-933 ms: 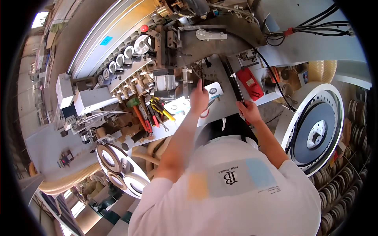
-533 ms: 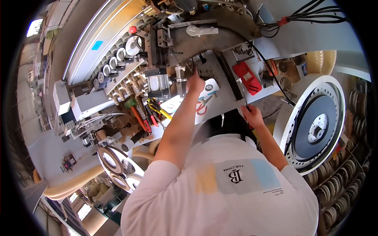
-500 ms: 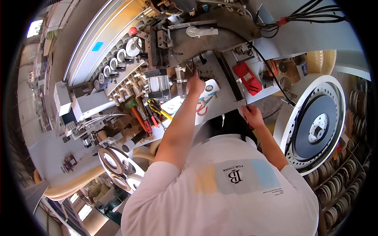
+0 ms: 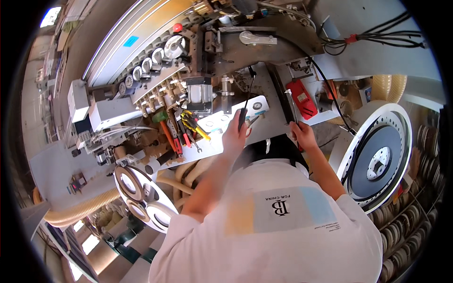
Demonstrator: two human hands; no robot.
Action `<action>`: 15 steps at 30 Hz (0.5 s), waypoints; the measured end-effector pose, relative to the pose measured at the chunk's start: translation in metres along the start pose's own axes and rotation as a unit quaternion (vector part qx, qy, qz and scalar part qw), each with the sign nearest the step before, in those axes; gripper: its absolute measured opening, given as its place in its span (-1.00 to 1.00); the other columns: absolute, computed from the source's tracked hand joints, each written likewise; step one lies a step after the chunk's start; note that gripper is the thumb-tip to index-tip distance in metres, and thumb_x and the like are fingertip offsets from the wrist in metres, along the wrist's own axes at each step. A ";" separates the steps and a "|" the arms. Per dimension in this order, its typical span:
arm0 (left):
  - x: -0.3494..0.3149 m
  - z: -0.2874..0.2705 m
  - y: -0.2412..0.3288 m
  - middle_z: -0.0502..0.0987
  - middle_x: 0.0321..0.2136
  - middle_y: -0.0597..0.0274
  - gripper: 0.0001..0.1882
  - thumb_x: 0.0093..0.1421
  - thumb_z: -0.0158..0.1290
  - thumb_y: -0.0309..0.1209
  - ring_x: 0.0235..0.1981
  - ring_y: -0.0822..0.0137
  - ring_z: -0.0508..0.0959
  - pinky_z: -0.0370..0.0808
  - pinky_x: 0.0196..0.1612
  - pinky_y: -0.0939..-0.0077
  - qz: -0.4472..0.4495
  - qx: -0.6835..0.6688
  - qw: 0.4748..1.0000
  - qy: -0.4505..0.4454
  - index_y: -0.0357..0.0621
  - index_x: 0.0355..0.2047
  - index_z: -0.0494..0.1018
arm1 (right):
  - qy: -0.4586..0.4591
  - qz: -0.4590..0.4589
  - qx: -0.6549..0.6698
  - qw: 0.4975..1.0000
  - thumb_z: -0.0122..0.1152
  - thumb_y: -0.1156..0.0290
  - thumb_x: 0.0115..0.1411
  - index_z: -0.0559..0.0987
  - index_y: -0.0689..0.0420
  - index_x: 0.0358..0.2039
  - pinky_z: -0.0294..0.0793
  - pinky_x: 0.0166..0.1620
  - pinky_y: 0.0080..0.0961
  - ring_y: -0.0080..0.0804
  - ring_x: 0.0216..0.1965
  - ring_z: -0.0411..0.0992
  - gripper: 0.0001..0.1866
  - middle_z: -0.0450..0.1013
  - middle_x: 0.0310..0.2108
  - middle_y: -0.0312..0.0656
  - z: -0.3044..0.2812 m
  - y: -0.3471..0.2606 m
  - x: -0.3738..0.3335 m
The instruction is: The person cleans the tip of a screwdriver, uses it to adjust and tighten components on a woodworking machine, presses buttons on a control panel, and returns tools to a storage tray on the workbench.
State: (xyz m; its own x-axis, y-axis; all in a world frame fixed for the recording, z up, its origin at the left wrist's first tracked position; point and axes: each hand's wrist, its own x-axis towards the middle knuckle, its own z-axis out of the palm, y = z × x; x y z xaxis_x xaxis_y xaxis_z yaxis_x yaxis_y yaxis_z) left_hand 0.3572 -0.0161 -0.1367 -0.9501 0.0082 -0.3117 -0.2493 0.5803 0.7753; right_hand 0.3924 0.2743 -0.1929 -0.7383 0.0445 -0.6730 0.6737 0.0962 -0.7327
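Observation:
My left hand (image 4: 233, 136) is closed around a slim tool with a black handle (image 4: 242, 119). A thin dark length runs up from the handle toward a small black part on the machine; I cannot tell whether it is a shaft or a cord. To the right, my right hand (image 4: 304, 135) grips a thin metal-shafted tool (image 4: 293, 109) like a screwdriver, its tip pointing up beside a red case (image 4: 302, 99). A bit of red shows below that fist. Behind my left hand lies a white panel with round gauges (image 4: 257, 106).
Yellow-handled pliers (image 4: 194, 124), a wrench and other hand tools lie left of the gauge panel. A large white-rimmed wheel (image 4: 377, 158) stands close to my right elbow. Black cables (image 4: 384, 37) hang at upper right. Machine parts with a metal cylinder (image 4: 200, 95) rise ahead.
My left hand has drawn back from the machine toward me, now with the black-handled tool plainly in it. My right hand has shifted slightly up. The whole view has swung a little.

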 end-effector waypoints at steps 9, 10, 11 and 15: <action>-0.145 -0.032 -0.157 0.58 -0.30 0.03 -0.60 0.34 0.02 -0.36 -0.31 0.16 0.63 0.55 -0.22 0.27 -0.371 -0.110 0.915 0.117 -0.23 0.13 0.31 | -0.072 -0.093 -0.029 0.993 0.08 0.17 0.39 0.59 0.24 -0.38 0.43 -0.32 -0.48 -0.50 -0.43 0.44 -0.62 0.50 -0.48 -0.23 0.019 -0.028 0.000; -0.150 -0.031 -0.192 0.54 -0.37 0.10 -0.64 0.34 0.03 -0.36 -0.40 0.25 0.58 0.52 -0.30 0.30 -0.337 -0.079 0.920 0.186 -0.22 0.09 0.32 | -0.063 -0.117 -0.067 0.989 0.12 0.17 0.38 0.61 0.26 -0.36 0.45 -0.29 -0.47 -0.50 -0.40 0.47 -0.63 0.53 -0.45 -0.21 0.026 -0.033 -0.003; -0.153 -0.031 -0.215 0.50 -0.45 0.16 -0.67 0.34 0.03 -0.36 -0.49 0.34 0.53 0.48 -0.38 0.34 -0.301 -0.048 0.920 0.248 -0.21 0.05 0.33 | -0.069 -0.115 -0.075 0.988 0.12 0.17 0.38 0.61 0.26 -0.36 0.45 -0.29 -0.47 -0.50 -0.40 0.47 -0.63 0.53 -0.45 -0.21 0.030 -0.038 -0.007; -0.093 -0.073 -0.255 0.49 -0.01 -0.22 -0.49 0.35 0.02 -0.19 0.02 -0.22 0.49 0.41 0.10 0.03 -0.290 -0.016 0.916 0.275 -0.25 0.18 0.29 | -0.098 -0.105 -0.270 0.952 0.20 0.15 0.33 0.66 0.22 -0.29 0.48 -0.26 -0.42 -0.39 -0.40 0.51 -0.66 0.56 -0.44 -0.10 0.042 -0.063 -0.013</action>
State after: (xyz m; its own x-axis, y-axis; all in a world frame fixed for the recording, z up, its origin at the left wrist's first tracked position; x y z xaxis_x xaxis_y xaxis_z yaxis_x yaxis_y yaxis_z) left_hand 0.4956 -0.2239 -0.2656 -0.6042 -0.7110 -0.3597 -0.7394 0.3321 0.5856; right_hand 0.3613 0.2260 -0.1421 -0.7994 -0.2136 -0.5616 0.3580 0.5812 -0.7307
